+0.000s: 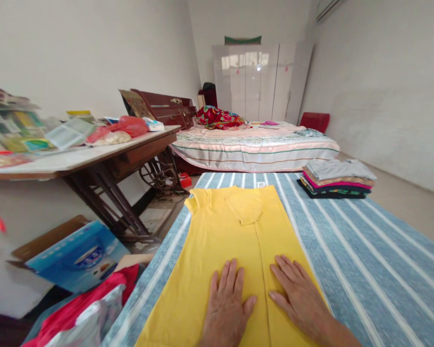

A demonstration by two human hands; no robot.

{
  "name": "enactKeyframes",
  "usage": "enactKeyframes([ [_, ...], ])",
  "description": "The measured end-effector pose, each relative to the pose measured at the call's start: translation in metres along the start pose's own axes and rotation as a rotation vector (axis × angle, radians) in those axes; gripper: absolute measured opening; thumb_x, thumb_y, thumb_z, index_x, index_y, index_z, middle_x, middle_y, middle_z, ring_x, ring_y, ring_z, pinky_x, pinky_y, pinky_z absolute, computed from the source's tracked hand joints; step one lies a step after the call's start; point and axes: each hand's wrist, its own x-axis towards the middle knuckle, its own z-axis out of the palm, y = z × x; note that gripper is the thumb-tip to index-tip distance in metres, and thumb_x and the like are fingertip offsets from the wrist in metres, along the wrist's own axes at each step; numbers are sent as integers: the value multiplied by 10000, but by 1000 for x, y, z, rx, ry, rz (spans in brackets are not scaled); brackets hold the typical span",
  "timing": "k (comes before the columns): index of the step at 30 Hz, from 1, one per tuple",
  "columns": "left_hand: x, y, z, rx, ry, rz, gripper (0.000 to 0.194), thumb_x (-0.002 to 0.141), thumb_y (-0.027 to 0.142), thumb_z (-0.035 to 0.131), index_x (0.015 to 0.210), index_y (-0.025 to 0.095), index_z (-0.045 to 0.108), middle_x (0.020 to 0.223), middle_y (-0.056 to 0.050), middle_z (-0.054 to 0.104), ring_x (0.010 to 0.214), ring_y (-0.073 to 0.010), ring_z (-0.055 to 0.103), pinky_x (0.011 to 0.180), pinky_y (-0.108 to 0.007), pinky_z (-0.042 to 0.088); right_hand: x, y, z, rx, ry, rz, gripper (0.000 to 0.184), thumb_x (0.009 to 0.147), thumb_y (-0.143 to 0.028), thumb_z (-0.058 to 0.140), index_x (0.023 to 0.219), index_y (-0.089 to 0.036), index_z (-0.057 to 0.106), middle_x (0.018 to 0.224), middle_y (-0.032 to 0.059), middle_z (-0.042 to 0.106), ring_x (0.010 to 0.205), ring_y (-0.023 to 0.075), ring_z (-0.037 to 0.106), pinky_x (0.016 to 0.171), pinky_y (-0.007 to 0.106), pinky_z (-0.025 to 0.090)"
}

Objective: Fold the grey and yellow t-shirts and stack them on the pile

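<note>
1. At the left of the frame stands a treadle sewing-machine table (65,164), with a red plastic bag (134,126) among the small things on its top; it seems to be used as a storage surface.
2. At the lower left there is a blue printed carton (75,255), and in front of it a red garment (85,291) lies loosely beside the striped sheet (350,260).
3. In the lower centre, a yellow collared shirt (219,241) lies spread on this sheet, probably because a flat surface helps to smooth it. Its collar (243,207) points to the top of the frame, and its lower part runs out of the bottom edge. The long axis goes from bottom to top, away from the person. One short sleeve (199,198) shows at the upper left of the shirt; whether the other is tucked below, I cannot tell.
4. The left hand (228,300) rests palm down on the shirt, left of its long centre line, with fingers extended and gripping nothing.
5. The right hand (297,289) lies likewise opened, right of that line, perhaps to press the cloth even.
6. At the right, a stack of folded clothes (336,180) sits apart from the shirt, perhaps for leaving working room.
</note>
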Motion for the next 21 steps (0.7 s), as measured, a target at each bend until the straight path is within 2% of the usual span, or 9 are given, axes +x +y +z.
enactKeyframes([
  [9, -3, -3, 16, 53, 132, 37, 536, 855, 420, 462, 1335, 181, 431, 1445, -112, 369, 1319, -287, 336, 1024, -508, 346, -3, -1, -2, -10, 15, -9, 544, 901, -509, 406, 1341, -193, 458, 1455, 84, 325, 1349, 274, 260, 1094, 490, 247],
  [16, -5, -5, 14, 91, 172, 61, 558, 854, 462, 445, 1330, 171, 426, 1443, -121, 371, 1310, -282, 350, 1005, -495, 361, -5, 4, 7, -33, 70, -42, 537, 892, -498, 437, 1343, -207, 453, 1454, 84, 330, 1340, 281, 279, 1089, 491, 250],
  [21, -6, -7, 13, 84, 187, 77, 586, 841, 466, 461, 1351, 183, 403, 1453, -108, 356, 1313, -281, 342, 1003, -476, 363, -7, 9, 15, -74, 127, -86, 530, 878, -507, 459, 1318, -214, 483, 1434, 87, 366, 1315, 293, 328, 1048, 484, 314],
])
